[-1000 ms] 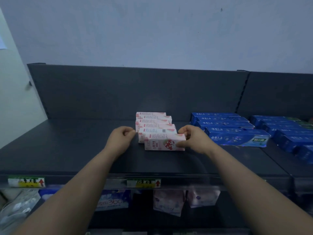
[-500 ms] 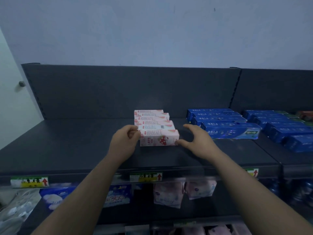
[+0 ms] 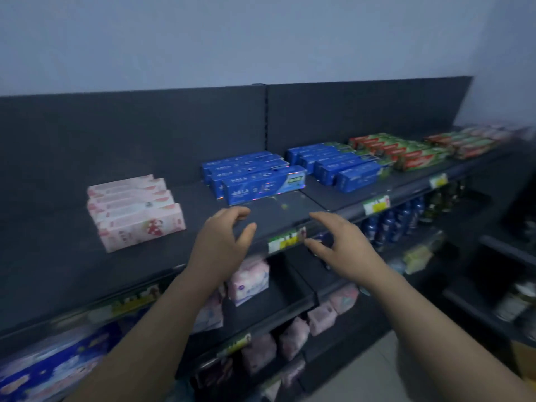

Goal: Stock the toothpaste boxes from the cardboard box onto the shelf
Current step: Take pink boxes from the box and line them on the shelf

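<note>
**Row of pink toothpaste boxes point(image 3: 136, 211) on dark shelf point(image 3: 52, 256)**

The left hand point(image 3: 222, 246) and right hand point(image 3: 346, 249) hovered empty near the shelf's front edge, fingers loosely spread. The pink toothpaste boxes stood to their left, apart from the blue boxes point(image 3: 255, 175).

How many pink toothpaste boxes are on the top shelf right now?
5. The pink toothpaste boxes stand in one row, front to back, at the left of the top shelf: one at the front, four packed behind it. Another could be hidden at the back.
</note>
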